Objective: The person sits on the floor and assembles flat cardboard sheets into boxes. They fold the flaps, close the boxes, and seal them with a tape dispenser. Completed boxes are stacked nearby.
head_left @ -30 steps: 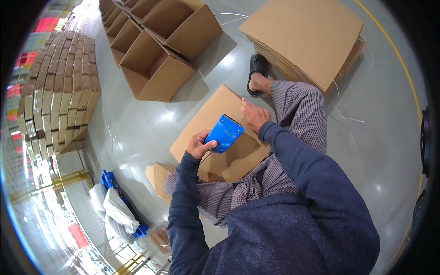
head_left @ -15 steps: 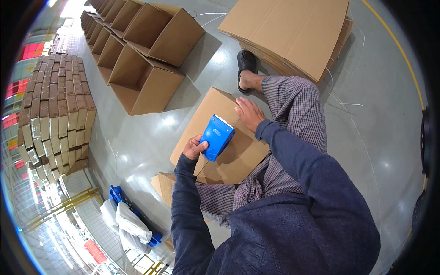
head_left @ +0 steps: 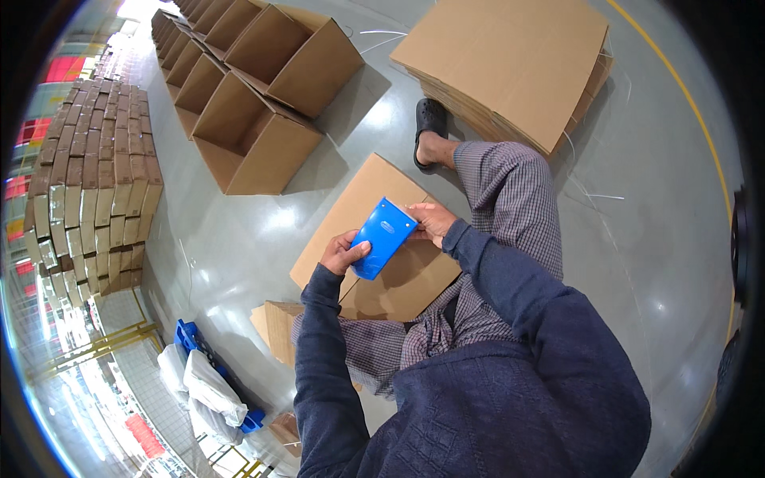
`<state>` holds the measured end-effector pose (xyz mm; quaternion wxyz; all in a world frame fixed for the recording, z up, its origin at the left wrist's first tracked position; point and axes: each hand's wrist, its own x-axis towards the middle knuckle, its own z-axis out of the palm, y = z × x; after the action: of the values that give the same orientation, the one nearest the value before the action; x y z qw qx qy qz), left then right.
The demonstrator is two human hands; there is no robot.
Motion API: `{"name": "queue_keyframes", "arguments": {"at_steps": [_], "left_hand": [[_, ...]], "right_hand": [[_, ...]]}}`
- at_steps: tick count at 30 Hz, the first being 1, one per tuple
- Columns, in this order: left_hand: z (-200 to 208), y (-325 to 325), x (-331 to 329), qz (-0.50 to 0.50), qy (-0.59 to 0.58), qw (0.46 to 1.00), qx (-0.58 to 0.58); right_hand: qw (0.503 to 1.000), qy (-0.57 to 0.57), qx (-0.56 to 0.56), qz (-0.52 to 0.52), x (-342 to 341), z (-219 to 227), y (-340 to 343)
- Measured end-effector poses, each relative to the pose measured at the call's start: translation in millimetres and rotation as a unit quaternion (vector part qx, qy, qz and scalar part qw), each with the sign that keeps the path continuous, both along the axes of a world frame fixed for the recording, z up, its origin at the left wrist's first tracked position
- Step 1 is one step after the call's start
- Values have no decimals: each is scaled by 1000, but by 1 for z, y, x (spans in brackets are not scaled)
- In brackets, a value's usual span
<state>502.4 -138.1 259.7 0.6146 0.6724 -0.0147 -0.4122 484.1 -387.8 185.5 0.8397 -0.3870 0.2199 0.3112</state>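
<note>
My left hand [head_left: 344, 253] grips a blue hand-held tape dispenser [head_left: 384, 236], its thumb across the near face. The dispenser is tilted above a cardboard box [head_left: 381, 179] lying between my legs. At the dispenser's far right edge my right hand [head_left: 433, 221] is closed in a pinch. What its fingertips hold is too small and partly hidden to make out. The dispenser casts a shadow on the box's lower panel.
Rows of open cardboard boxes [head_left: 259, 151] stand at the far left. A stack of flat cardboard [head_left: 502, 64] lies beyond my right foot. Packed cartons [head_left: 92, 187] rise at the left, with white bags [head_left: 211, 386] on a blue frame below. Loose straps [head_left: 602, 196] lie on the floor.
My right hand has left the box's surface and come to the dispenser's edge, its fingers closing there. The dispenser has turned slightly in my left hand, which still grips it.
</note>
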Motion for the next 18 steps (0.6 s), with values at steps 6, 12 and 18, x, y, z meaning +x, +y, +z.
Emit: {"name": "queue_keyframes", "arguments": {"at_steps": [6,12,18], "left_hand": [[9,-15,-7,7,-44,989,143],[27,-11,-14,-20,-69,968,240],[33,-26,-15,-21,-119,953,277]], "right_hand": [[960,-148,-235,-26,10,-3,-8],[947,-159,-276,-35,18,2,-34],[947,-116,-284,-99,25,-5,-50]]}}
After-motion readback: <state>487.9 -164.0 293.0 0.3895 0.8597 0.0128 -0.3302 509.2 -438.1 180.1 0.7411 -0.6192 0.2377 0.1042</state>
